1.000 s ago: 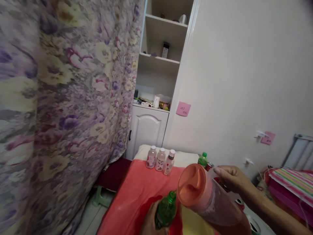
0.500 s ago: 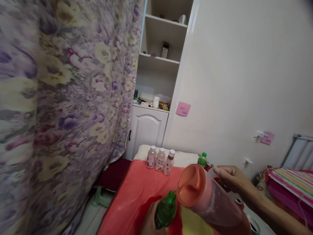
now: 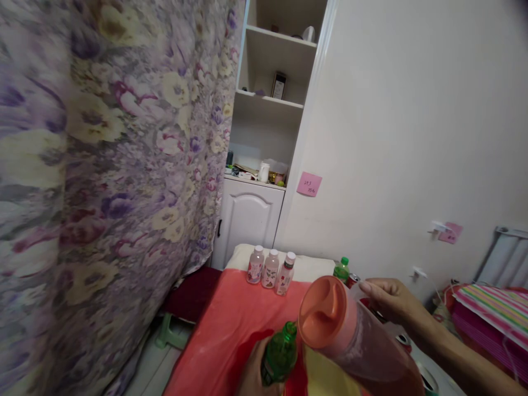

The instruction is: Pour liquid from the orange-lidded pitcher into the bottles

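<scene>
Pitcher of clear plastic with an orange-pink lid (image 3: 330,324) is tipped toward the green plastic bottle (image 3: 279,355), its spout just beside the bottle's open neck, over the red tablecloth (image 3: 231,324). Right hand (image 3: 390,300) grasps the pitcher high, by the handle side; left hand (image 3: 258,371) is clenched round the bottle's body. Pinkish liquid inside likely makes the pitcher heavy and prone to slosh — handle plus base would steady it. The thin bottle probably dents if squeezed — grip mid-body. Three small pink-labelled bottles (image 3: 271,269) stand well beyond the pitcher.
</scene>
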{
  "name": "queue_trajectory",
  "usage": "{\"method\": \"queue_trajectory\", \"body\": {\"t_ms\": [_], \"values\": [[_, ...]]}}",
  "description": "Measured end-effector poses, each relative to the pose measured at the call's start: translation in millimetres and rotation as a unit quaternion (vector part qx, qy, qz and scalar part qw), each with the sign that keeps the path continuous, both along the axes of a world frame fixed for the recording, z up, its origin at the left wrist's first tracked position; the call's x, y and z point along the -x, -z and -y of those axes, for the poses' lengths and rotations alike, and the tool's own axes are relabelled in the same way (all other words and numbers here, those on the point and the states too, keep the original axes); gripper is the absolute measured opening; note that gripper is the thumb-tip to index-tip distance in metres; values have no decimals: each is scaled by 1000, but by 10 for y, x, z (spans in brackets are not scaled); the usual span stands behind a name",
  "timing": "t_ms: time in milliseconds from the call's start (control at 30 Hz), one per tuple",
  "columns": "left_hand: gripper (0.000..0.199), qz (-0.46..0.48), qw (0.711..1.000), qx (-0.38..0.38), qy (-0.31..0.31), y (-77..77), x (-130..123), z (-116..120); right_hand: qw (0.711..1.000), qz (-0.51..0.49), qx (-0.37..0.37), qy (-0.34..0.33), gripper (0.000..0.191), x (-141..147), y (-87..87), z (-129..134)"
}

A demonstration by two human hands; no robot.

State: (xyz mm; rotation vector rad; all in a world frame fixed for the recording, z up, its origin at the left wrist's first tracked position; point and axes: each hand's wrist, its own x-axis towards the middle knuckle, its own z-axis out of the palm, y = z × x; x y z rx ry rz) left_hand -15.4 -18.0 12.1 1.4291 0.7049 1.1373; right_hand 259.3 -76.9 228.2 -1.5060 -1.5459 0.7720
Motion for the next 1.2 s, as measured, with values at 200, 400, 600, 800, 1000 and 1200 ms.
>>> {"method": "queue_trajectory", "body": {"t_ms": [200, 400, 600, 800, 1000, 1200], "values": [[70, 3, 1000, 4, -14, 51, 13, -17, 1000, -17, 14, -8, 60, -34, 19, -21], [68, 16, 1000, 2, -11, 105, 6, -34, 1000, -14, 2, -6, 59, -5, 1, 1], [68, 29, 1000, -4, -2, 93, 14, -24, 1000, -19, 14, -6, 59, 18, -26, 21], [67, -6, 999, -8, -34, 32, 11, 8, 1000, -16, 9, -7, 59, 39, -47, 38], [64, -13, 1000, -7, -25, -48, 16, 37, 1000, -10, 10, -14, 59, -4, -16, 1], [66, -30, 999, -8, -26, -87, 24, 46, 1000, -11, 16, -9, 59, -7, -19, -3]]}}
